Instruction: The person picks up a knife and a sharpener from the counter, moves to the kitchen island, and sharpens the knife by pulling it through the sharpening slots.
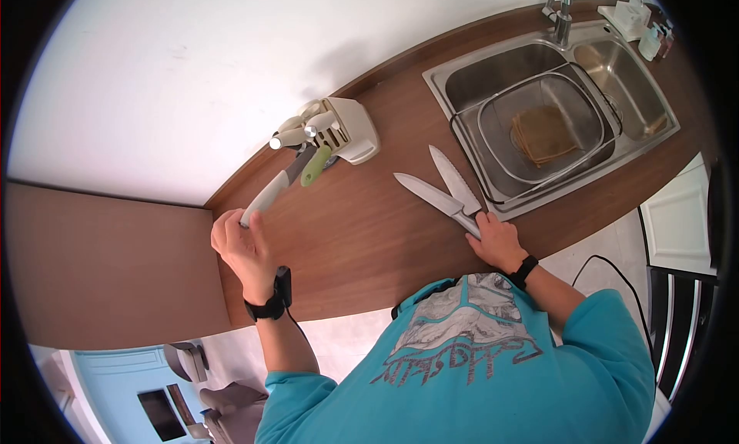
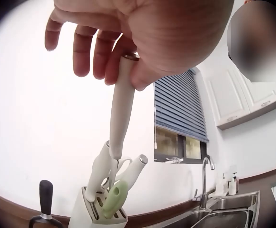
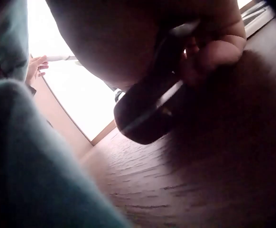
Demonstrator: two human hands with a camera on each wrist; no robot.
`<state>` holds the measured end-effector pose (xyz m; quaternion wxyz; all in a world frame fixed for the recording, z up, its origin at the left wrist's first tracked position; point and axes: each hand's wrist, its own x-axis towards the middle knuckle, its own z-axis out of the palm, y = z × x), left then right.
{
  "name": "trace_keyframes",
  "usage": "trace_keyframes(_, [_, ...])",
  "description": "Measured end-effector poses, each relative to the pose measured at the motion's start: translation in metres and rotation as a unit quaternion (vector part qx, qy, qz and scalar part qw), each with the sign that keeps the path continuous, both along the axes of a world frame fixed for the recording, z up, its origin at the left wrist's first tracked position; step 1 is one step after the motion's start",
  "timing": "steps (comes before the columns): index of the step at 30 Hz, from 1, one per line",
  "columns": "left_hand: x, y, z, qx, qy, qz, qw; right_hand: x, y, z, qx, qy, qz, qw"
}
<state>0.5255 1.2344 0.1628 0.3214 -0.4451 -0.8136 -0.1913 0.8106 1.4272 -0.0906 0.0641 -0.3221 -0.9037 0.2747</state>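
My left hand (image 1: 242, 248) pinches the butt end of a white-handled knife (image 1: 265, 199) between thumb and fingers. Its grey blade (image 1: 300, 165) runs down to the cream knife block (image 1: 356, 132), at the slots in the left wrist view. White handles and a green handle (image 2: 115, 198) stick out of the block around it. Low over the counter, my right hand (image 1: 499, 242) grips two knives by their handles. One has a long smooth blade (image 1: 427, 192), the other a serrated blade (image 1: 454, 178); both point toward the wall. A dark handle (image 3: 145, 116) shows under the right palm.
To the right, a double steel sink (image 1: 500, 213) holds a wire-framed mesh basket (image 1: 493, 148) with a folded brown cloth (image 1: 545, 132) inside. A tap (image 1: 564, 21) and soap bottles (image 1: 654, 42) stand behind. The brown counter (image 1: 346, 236) meets a brown panel (image 1: 115, 267) at left.
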Motion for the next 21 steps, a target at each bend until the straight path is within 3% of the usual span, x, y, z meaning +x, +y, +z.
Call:
trace_keyframes(9, [-0.015, 0.05, 0.003, -0.063, 0.142, -0.02, 0.988, 0.001, 0.002, 0.003, -0.02, 0.02, -0.008, 1.0])
trace_keyframes(21, [-0.019, 0.07, -0.001, -0.105, 0.133, -0.016, 0.985, 0.004, 0.001, 0.003, -0.01, 0.033, -0.021, 0.999])
